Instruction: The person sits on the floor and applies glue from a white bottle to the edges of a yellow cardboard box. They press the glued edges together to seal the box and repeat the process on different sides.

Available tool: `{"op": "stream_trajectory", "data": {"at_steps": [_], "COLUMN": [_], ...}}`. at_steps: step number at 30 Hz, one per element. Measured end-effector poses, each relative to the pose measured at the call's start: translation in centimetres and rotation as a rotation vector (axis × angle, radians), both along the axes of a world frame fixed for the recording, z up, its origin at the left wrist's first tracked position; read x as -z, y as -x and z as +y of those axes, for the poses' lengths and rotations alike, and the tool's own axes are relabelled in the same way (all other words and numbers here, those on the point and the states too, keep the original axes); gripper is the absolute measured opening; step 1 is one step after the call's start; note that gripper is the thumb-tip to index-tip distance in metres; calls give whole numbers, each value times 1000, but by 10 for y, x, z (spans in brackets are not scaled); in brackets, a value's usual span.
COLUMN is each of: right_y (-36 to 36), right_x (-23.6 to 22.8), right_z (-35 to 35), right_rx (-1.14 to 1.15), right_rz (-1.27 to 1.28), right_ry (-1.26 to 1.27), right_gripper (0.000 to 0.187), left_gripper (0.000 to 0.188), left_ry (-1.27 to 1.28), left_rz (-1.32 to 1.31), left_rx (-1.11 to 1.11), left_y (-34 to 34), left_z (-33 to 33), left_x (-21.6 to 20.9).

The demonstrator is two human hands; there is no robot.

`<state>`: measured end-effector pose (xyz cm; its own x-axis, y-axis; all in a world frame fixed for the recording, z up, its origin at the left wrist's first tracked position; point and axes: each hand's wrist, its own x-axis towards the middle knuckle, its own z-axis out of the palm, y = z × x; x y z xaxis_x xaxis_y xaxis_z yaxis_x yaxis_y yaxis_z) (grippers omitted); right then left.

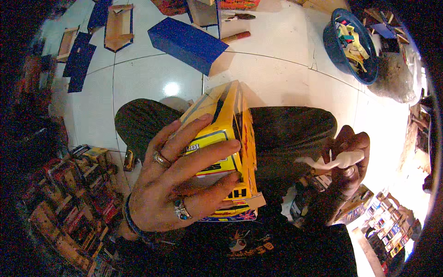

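Note:
A yellow box-shaped toy vehicle body [226, 115] with black stripes and printed stickers stands tilted over my lap. My left hand [184, 180], with rings on two fingers, spreads over its near left side and grips it. To the right, apart from the toy, my right hand [348, 161] pinches a whitish, crumpled strip-like piece [344, 159] between thumb and fingers. Its thin end points left toward the toy. A small tan block [256, 201] juts from the toy's lower right corner. The toy's underside is hidden.
On the white tile floor ahead lie a blue box-shaped body [187, 44], an open blue-edged tray [118, 28], pliers [240, 17] and a red-handled tool [237, 37]. A blue basin [328, 41] of coloured scraps stands far right. Stacked, multicoloured boxy items [78, 203] crowd the lower left.

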<state>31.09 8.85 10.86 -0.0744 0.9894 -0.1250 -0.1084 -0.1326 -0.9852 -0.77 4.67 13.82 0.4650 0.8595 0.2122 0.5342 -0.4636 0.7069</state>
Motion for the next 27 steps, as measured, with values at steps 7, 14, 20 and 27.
{"op": "stream_trajectory", "data": {"at_steps": [7, 14, 20, 27], "right_y": [21, 19, 35, 35], "right_x": [22, 15, 5, 8], "right_z": [19, 22, 17, 11], "right_rx": [-73, -134, -137, -7], "right_rz": [464, 567, 473, 404], "right_ry": [-37, -100, -78, -25], "right_gripper": [49, 46, 45, 47], "left_gripper": [42, 52, 57, 60], "left_ry": [1, 8, 7, -69], "left_rz": [25, -1, -95, -150], "left_rx": [15, -26, -65, -39], "left_y": [5, 4, 5, 6], "left_z": [-8, -11, -14, -13], "left_x": [13, 16, 11, 18]}}
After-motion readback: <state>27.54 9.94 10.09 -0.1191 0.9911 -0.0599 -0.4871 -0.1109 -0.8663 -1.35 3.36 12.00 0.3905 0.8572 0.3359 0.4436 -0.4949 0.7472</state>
